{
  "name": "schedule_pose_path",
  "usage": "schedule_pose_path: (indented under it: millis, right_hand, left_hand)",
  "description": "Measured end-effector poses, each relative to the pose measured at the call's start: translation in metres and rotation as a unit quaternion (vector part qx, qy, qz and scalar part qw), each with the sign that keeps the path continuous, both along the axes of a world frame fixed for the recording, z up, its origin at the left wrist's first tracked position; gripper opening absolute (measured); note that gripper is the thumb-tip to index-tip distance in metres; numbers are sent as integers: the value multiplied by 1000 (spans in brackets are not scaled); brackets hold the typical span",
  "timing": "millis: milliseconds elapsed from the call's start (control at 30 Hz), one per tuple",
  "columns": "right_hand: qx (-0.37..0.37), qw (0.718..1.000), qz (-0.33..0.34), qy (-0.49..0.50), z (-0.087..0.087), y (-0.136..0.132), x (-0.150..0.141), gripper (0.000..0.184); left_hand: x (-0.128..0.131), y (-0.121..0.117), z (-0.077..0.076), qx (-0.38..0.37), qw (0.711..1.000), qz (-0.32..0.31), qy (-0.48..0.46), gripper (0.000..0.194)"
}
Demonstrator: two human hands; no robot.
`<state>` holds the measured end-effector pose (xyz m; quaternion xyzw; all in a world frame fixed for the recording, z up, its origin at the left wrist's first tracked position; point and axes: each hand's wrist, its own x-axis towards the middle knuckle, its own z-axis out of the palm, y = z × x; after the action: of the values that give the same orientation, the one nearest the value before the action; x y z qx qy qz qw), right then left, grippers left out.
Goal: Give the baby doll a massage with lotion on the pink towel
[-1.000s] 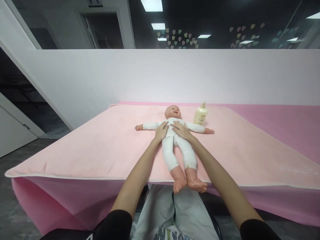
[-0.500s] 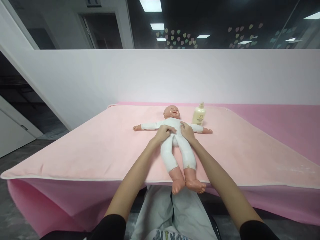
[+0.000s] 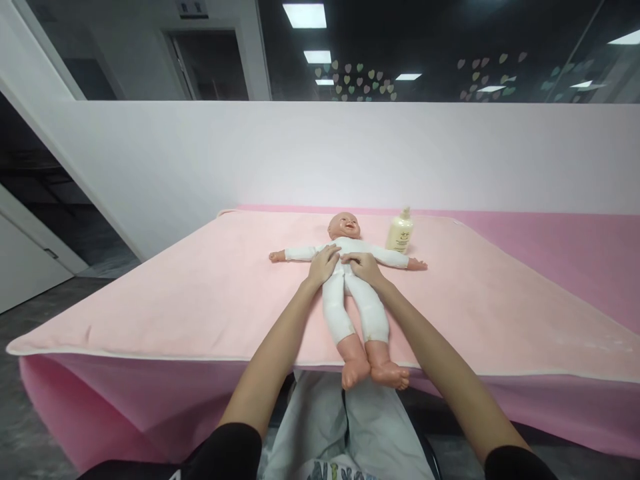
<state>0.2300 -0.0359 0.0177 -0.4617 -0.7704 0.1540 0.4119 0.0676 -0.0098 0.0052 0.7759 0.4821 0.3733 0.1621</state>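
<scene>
A baby doll with a white cloth body lies on its back, its arms spread and its feet over the table's front edge. My left hand rests along the left side of its belly, fingers stretched toward the chest. Across the belly from the right lies my right hand, its fingers extended flat over the cloth. Both hands touch the doll without gripping it. Just beyond the doll's arm on the right stands a pale yellow pump bottle, upright.
A light pink blanket covers the table, over a darker pink cloth that hangs down in front. Behind it rises a white wall with dark glass above. My legs are under the front edge.
My right hand has moved left from the doll's side onto the middle of its belly. My left hand has drawn slightly left, its fingers now pointing more toward the chest.
</scene>
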Motion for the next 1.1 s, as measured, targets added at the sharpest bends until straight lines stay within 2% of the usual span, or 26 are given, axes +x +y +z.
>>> schedule_pose_path:
  millis: [100,200,400,633,800,967,1100]
  right_hand:
    - [-33,997,-9,-65,0,5,-1,40]
    - [-74,987,-65,-129,0,11,5,42]
    - [-119,959,-212,-145,-8,13,28,57]
    - [-89,925,-321,-182,-9,6,61,44]
    - [-139,901,-368,-184,-2,5,81,46]
    - [-210,855,-463,-105,-11,0,116,59]
    - [-196,844,-499,-7,-18,3,130,51]
  left_hand:
    - [-4,2,0,9,995,42,89,45]
    - [-11,6,0,-14,988,83,131,53]
    - [-22,10,-4,-25,982,134,131,56]
    - [-40,3,-10,-16,947,296,124,52]
    - [-59,8,-10,-48,913,403,39,58]
    - [-76,13,-5,-58,880,468,-60,57]
    - [-88,26,-6,-40,858,470,-202,58]
